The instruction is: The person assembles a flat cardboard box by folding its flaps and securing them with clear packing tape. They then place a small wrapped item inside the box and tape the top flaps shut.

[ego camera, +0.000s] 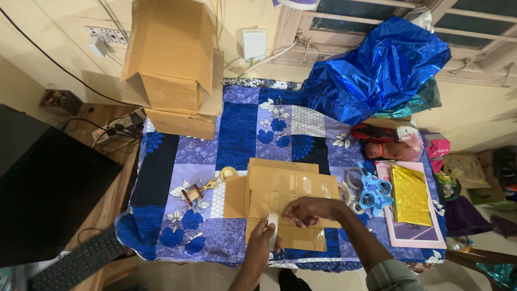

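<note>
The left hand (262, 241) is gripping a tape roll (273, 226) at the flattened cardboard box (285, 202); the right hand (308, 210) is pinching its strip. The strip is likely wrinkling or sticking crookedly if tension slackens.

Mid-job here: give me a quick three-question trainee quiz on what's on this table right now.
1. True or false: both hands are over the flattened cardboard box.
2. What lies on the pink tray at the table's right side? A) gold foil sheet B) keyboard C) scissors
3. Fill in: the crumpled foil sheet at the back of the table is ____ in colour.

Key: 1 true: the left hand and right hand meet at a white strip, likely tape, on the cardboard. 2 A, the gold foil sheet. 3 blue.
</note>
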### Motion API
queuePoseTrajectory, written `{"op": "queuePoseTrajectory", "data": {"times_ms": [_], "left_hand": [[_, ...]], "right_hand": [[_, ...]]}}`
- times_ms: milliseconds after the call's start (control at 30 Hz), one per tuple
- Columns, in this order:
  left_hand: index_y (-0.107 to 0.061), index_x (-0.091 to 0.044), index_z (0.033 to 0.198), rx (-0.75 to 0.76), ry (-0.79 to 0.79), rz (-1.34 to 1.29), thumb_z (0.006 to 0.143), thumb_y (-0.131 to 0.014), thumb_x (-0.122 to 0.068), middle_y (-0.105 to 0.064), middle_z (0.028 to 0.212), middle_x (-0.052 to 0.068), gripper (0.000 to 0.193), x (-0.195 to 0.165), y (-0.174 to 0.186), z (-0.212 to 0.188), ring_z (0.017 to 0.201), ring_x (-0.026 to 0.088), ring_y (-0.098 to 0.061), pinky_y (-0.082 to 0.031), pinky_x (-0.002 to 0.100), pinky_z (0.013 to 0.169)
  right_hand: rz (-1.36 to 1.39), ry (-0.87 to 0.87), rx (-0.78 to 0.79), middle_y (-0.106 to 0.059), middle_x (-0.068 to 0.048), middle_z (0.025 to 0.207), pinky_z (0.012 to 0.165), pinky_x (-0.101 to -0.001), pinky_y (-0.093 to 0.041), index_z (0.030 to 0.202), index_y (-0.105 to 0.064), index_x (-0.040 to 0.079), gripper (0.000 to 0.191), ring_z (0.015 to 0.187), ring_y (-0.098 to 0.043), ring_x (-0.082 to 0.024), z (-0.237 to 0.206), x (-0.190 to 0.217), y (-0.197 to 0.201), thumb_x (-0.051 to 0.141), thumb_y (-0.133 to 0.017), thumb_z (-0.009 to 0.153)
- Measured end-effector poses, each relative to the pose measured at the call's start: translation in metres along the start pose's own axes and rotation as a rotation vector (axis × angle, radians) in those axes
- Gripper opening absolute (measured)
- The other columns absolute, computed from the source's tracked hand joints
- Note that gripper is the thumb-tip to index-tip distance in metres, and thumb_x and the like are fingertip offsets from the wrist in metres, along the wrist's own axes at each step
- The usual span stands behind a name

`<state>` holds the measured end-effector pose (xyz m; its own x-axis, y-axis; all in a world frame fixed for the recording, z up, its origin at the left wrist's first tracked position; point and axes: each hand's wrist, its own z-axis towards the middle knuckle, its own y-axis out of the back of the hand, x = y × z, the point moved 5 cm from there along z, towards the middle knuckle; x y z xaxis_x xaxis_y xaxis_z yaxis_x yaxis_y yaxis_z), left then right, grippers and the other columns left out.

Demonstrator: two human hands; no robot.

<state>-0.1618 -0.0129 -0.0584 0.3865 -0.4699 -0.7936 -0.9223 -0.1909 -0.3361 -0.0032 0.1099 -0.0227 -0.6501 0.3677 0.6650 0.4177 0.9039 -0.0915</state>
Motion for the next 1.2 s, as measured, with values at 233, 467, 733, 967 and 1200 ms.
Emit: {"op": "queuePoseTrajectory", "data": {"times_ms": [233, 467, 733, 967, 1200], "left_hand": [[-0.062, 0.0, 0.1, 0.018, 0.005, -0.016, 0.102, -0.052, -0.027, -0.061, 0.063, 0.007, 0.029, -0.004, 0.002, -0.009, 0.057, 0.016, -0.057, -0.046, 0.031, 0.061], [-0.063, -0.001, 0.101, 0.031, 0.018, 0.007, 0.101, -0.052, -0.027, -0.059, 0.062, 0.006, 0.028, -0.01, 0.002, -0.015, 0.057, 0.015, -0.055, -0.045, 0.03, 0.062], [-0.061, 0.0, 0.102, 0.03, 0.005, 0.034, 0.101, -0.052, -0.028, -0.06, 0.062, 0.007, 0.029, -0.014, 0.001, -0.017, 0.058, 0.015, -0.055, -0.045, 0.029, 0.061], [-0.063, -0.001, 0.106, -0.048, 0.096, 0.092, 0.099, -0.053, -0.028, -0.061, 0.06, 0.008, 0.029, 0.004, 0.012, -0.018, 0.056, 0.016, -0.056, -0.045, 0.031, 0.06], [-0.062, 0.003, 0.104, 0.021, 0.031, 0.033, 0.099, -0.053, -0.027, -0.06, 0.061, 0.009, 0.032, 0.013, 0.022, -0.01, 0.058, 0.017, -0.056, -0.047, 0.032, 0.06]], "right_hand": [[-0.085, 0.08, -0.017, -0.064, 0.004, 0.079, 0.048, -0.0194, -0.036, 0.105, -0.067, 0.006, 0.024, 0.06, -0.052, -0.002, -0.005, -0.004, -0.005, 0.018, -0.066, 0.085], [-0.04, -0.019, -0.036, -0.062, 0.003, 0.07, 0.046, -0.021, -0.035, 0.104, -0.065, 0.013, 0.019, 0.054, -0.048, -0.004, -0.001, -0.006, -0.007, 0.024, -0.058, 0.091], [-0.148, 0.034, -0.031, -0.061, 0.005, 0.071, 0.047, -0.0204, -0.034, 0.094, -0.066, 0.011, 0.013, 0.058, -0.052, -0.002, 0.001, 0.007, -0.01, 0.02, -0.059, 0.09], [-0.103, 0.209, -0.093, -0.071, -0.001, 0.083, 0.056, -0.0235, -0.047, 0.109, -0.069, 0.007, 0.03, 0.07, -0.064, -0.008, -0.021, 0.006, -0.008, 0.016, -0.06, 0.081], [0.269, 0.453, -0.943, -0.073, -0.01, 0.097, 0.075, -0.0296, -0.057, 0.133, -0.065, 0.0, 0.046, 0.083, -0.068, -0.016, -0.088, -0.059, 0.039, 0.009, -0.067, 0.088]]}}
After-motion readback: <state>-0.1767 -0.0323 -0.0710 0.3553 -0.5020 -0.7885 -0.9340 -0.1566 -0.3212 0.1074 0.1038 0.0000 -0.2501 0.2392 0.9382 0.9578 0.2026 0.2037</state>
